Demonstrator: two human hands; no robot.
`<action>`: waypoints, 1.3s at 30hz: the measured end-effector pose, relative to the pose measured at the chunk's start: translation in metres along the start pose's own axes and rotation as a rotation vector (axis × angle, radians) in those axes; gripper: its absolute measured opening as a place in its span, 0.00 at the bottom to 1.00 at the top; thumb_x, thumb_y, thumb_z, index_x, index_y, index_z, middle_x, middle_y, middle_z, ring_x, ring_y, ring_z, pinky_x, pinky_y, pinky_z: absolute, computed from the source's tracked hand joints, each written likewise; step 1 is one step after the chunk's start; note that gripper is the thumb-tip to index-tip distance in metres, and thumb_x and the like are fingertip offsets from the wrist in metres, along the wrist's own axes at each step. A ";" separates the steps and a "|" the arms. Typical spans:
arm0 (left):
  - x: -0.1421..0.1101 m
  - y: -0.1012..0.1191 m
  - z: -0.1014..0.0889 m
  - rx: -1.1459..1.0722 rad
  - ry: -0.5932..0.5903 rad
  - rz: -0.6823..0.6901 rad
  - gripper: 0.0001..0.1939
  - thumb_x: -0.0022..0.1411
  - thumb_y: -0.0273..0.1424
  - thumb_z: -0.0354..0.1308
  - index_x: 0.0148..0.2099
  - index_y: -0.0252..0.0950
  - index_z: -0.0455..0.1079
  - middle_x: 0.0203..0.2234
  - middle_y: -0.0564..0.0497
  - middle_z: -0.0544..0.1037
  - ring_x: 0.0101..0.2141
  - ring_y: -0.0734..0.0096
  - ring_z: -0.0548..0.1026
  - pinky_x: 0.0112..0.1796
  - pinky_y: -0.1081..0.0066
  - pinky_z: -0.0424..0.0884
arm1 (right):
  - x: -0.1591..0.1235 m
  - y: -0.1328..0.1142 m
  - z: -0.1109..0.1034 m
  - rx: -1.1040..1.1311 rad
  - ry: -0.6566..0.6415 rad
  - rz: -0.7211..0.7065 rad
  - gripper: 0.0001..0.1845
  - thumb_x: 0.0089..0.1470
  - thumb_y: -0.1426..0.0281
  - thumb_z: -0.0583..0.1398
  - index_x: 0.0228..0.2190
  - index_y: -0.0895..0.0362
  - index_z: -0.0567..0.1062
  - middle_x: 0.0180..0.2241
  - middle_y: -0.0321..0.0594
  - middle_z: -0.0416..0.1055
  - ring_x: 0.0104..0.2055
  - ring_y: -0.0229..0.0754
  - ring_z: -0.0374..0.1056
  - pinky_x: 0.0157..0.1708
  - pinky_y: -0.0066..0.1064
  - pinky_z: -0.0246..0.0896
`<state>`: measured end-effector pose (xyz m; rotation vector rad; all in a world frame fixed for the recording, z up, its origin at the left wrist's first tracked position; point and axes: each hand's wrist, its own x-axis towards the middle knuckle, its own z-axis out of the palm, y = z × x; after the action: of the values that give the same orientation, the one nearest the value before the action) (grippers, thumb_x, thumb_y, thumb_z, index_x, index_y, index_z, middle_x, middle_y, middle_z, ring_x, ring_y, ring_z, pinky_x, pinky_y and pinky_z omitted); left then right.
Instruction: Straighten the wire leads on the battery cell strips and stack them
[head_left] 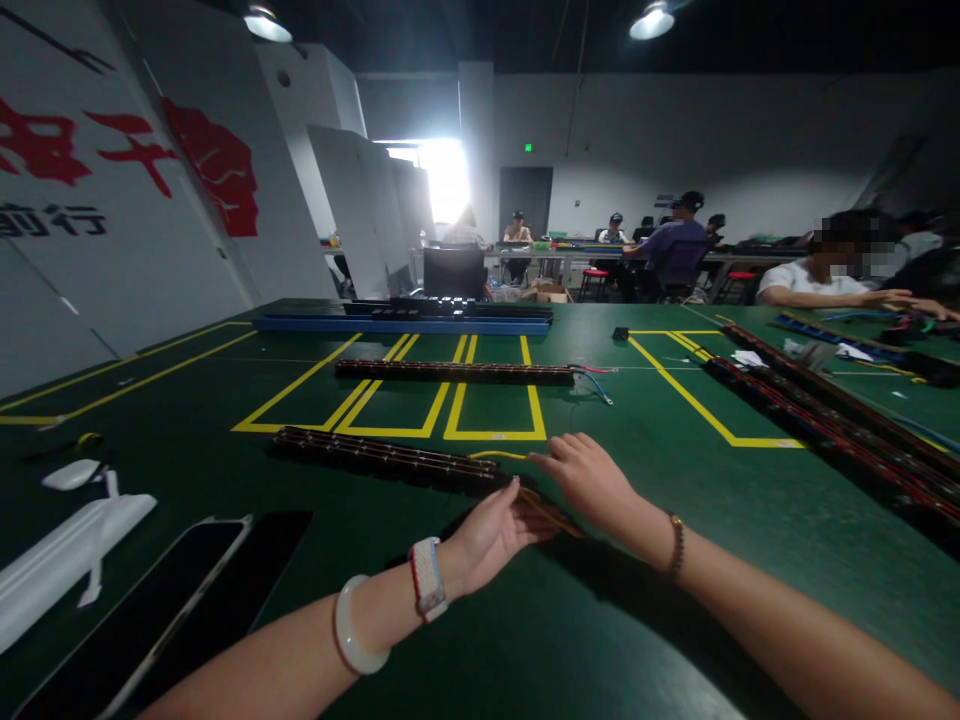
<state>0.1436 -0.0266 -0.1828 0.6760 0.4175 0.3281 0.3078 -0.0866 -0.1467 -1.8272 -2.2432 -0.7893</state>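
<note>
A long dark strip [375, 455] with thin bright lines along it lies slantwise on the green table. Under its right end, my left hand [495, 535] is turned palm up, with the thumb against the strip and the fingers curled beneath it. Orange-yellow wires [551, 512] run from that end across the left fingers. My right hand [589, 480] is just above and to the right, its fingertips pinched on a yellow wire [499, 455] that reaches back to the strip. The right fingertips partly hide the wire's end.
Beyond lies a second dark strip [454, 372] with red and blue wires. Blue and black rails [405, 325] sit at the table's far edge, more wired strips [817, 410] at right. Black panels [195, 590] and a white piece [67, 550] lie at left. A person [817, 285] works at right.
</note>
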 end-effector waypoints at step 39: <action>-0.010 0.014 -0.003 1.988 0.431 0.366 0.20 0.66 0.37 0.40 0.35 0.30 0.69 0.24 0.41 0.71 0.24 0.62 0.71 0.28 0.66 0.63 | -0.009 0.002 0.052 0.408 0.048 0.065 0.16 0.60 0.72 0.51 0.47 0.57 0.72 0.39 0.45 0.67 0.42 0.41 0.60 0.45 0.34 0.54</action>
<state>0.1313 -0.0190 -0.1731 2.6701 1.0088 0.3223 0.3235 -0.0696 -0.1941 -1.6549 -2.1081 -0.3263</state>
